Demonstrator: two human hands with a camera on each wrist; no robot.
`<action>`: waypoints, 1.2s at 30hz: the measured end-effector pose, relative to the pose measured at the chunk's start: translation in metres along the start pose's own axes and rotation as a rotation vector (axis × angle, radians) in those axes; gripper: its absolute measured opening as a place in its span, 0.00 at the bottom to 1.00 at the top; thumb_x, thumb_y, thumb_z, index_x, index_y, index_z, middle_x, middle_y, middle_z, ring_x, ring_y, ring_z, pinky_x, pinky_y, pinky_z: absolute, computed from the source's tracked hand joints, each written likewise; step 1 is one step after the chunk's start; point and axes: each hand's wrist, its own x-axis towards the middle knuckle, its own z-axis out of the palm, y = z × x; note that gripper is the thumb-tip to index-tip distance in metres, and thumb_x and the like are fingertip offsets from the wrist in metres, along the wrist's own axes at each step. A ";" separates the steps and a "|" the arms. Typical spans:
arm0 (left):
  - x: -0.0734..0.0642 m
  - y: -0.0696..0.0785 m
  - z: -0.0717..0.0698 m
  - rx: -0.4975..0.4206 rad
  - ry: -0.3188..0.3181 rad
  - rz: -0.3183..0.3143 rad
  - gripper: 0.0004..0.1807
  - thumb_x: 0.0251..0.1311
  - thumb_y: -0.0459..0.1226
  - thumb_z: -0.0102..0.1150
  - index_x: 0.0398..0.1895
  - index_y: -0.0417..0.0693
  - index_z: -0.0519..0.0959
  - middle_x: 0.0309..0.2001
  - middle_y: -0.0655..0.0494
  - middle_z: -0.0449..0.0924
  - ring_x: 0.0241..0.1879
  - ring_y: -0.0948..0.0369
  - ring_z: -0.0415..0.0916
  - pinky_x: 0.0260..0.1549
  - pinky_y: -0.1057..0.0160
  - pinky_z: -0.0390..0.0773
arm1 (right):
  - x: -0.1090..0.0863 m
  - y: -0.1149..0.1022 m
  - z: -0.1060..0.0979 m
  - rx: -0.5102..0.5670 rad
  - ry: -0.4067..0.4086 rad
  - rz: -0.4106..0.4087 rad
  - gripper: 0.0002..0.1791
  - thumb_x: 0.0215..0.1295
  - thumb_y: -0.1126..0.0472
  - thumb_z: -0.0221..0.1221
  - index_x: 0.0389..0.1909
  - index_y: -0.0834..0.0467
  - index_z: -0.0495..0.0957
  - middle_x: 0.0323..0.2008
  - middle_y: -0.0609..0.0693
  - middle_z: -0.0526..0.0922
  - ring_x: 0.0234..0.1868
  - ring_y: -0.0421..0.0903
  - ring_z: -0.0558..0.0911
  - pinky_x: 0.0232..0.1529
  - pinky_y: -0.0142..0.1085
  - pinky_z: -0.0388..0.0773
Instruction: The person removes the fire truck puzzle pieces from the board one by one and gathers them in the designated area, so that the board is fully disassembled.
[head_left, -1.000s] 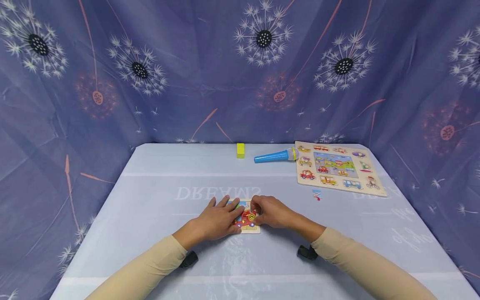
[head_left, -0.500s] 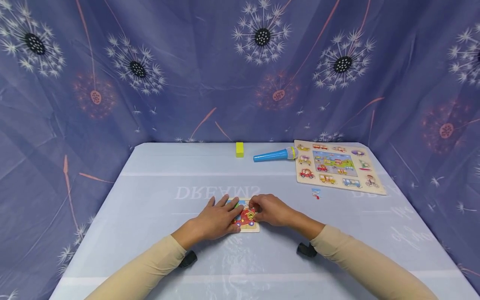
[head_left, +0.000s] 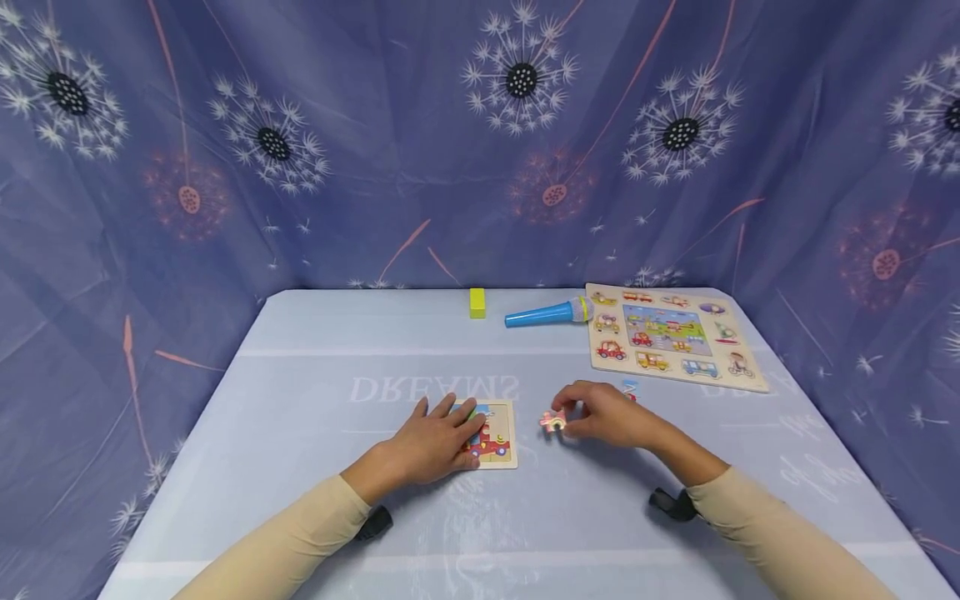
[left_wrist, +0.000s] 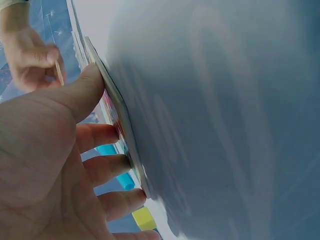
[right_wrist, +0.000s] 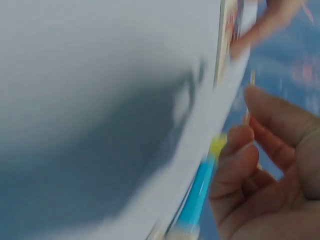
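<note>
A small jigsaw puzzle [head_left: 495, 450] with a red vehicle picture lies in its wooden frame at the middle of the table. My left hand [head_left: 435, 442] rests on its left part with fingers spread, covering that side; in the left wrist view the fingertips lie along the puzzle's edge. To the right of the frame, my right hand [head_left: 607, 415] pinches a jigsaw piece [head_left: 553, 421] between thumb and fingers. That piece shows as a thin edge in the right wrist view. Behind the right hand lies another loose jigsaw piece [head_left: 630, 386], partly covered.
A large wooden peg puzzle [head_left: 600, 362] with vehicle pictures lies at the back right. A blue toy microphone [head_left: 540, 315] touches or overlaps its left edge. Further left stands a yellow block [head_left: 477, 303]. A patterned curtain [head_left: 420, 150] rises behind the table [head_left: 300, 358].
My right hand has lifted a piece out of the puzzle's right side and carried it to the right. The left hand has stayed on the puzzle.
</note>
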 end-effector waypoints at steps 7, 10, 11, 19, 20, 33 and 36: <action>0.000 0.000 0.000 0.011 0.003 -0.003 0.39 0.70 0.61 0.52 0.79 0.57 0.63 0.79 0.52 0.57 0.78 0.44 0.54 0.68 0.31 0.57 | -0.069 0.076 -0.045 0.089 0.043 0.129 0.13 0.61 0.63 0.71 0.46 0.56 0.81 0.32 0.46 0.76 0.29 0.38 0.74 0.30 0.33 0.72; -0.001 0.001 0.000 0.005 0.002 0.000 0.39 0.70 0.61 0.53 0.79 0.56 0.63 0.79 0.52 0.57 0.78 0.44 0.54 0.68 0.31 0.57 | -0.079 0.093 -0.046 0.120 0.044 0.157 0.14 0.61 0.63 0.70 0.46 0.58 0.81 0.31 0.46 0.75 0.30 0.38 0.73 0.31 0.33 0.70; -0.001 0.001 0.000 0.003 0.004 0.002 0.39 0.70 0.61 0.53 0.79 0.56 0.63 0.79 0.51 0.57 0.78 0.43 0.54 0.68 0.31 0.57 | -0.080 0.096 -0.046 0.130 0.045 0.166 0.14 0.62 0.63 0.70 0.46 0.59 0.81 0.31 0.46 0.75 0.30 0.38 0.73 0.31 0.33 0.70; -0.001 0.002 -0.002 0.000 0.004 -0.006 0.39 0.70 0.61 0.53 0.79 0.56 0.63 0.79 0.52 0.57 0.78 0.43 0.54 0.68 0.30 0.56 | -0.071 0.104 -0.045 0.133 0.061 0.174 0.15 0.62 0.64 0.70 0.49 0.60 0.80 0.30 0.48 0.74 0.29 0.38 0.72 0.31 0.32 0.70; -0.001 0.002 -0.002 0.001 0.002 -0.008 0.39 0.70 0.61 0.53 0.79 0.56 0.63 0.79 0.52 0.57 0.78 0.43 0.54 0.68 0.30 0.56 | -0.070 0.105 -0.044 0.136 0.062 0.177 0.15 0.62 0.64 0.70 0.49 0.61 0.80 0.30 0.49 0.74 0.29 0.38 0.72 0.31 0.32 0.70; -0.002 0.002 -0.001 -0.005 0.002 -0.006 0.39 0.70 0.61 0.52 0.79 0.56 0.63 0.79 0.51 0.57 0.78 0.44 0.53 0.68 0.30 0.56 | -0.035 0.047 -0.034 -0.019 0.212 0.142 0.23 0.64 0.62 0.69 0.59 0.63 0.77 0.36 0.53 0.78 0.28 0.42 0.76 0.28 0.35 0.74; -0.002 0.002 -0.002 -0.009 -0.002 -0.010 0.39 0.70 0.61 0.52 0.79 0.57 0.63 0.80 0.51 0.57 0.78 0.44 0.53 0.68 0.30 0.55 | -0.009 0.012 -0.012 -0.009 0.143 0.098 0.31 0.64 0.59 0.70 0.67 0.61 0.73 0.45 0.57 0.80 0.31 0.42 0.77 0.32 0.35 0.77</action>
